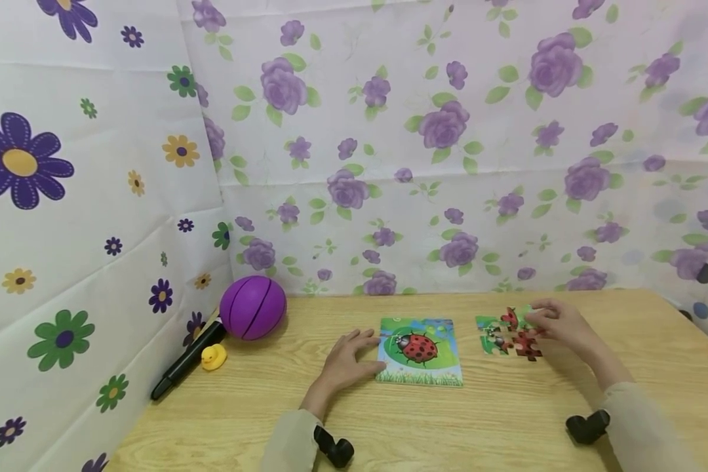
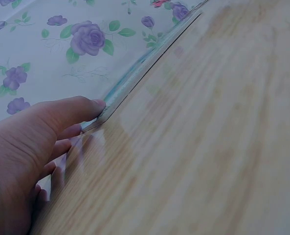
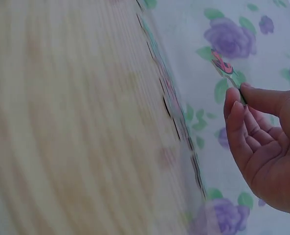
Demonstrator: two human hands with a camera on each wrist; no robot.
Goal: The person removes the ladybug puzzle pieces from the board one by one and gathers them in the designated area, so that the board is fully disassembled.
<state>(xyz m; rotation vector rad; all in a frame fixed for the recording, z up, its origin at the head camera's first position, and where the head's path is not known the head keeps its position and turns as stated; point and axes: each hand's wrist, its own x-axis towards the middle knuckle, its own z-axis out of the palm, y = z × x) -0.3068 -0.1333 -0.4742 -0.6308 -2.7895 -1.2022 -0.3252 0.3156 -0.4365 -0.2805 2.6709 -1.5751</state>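
Observation:
A square ladybug puzzle board [image 1: 420, 351] lies flat on the wooden table. Beside its left edge is my left hand [image 1: 345, 360], the thumb and fingers spread apart. In the left wrist view, the thumb [image 2: 93, 107] touches the corner of the board. My right hand [image 3: 269, 139] pinches a small puzzle piece [image 3: 224, 66] with red and green print between thumb and fingertips, raised above the table. Just below and left of that hand, several loose puzzle pieces [image 1: 495, 343] lie in a loose cluster, right of the board.
At the back left a purple ball [image 1: 254, 307] rests against the flowered cloth [image 1: 377, 131]. A black marker-like stick [image 1: 189, 359] and a yellow rubber duck [image 1: 214, 357] lie near it. The wooden table [image 1: 448, 432] reaches to the cloth at the back.

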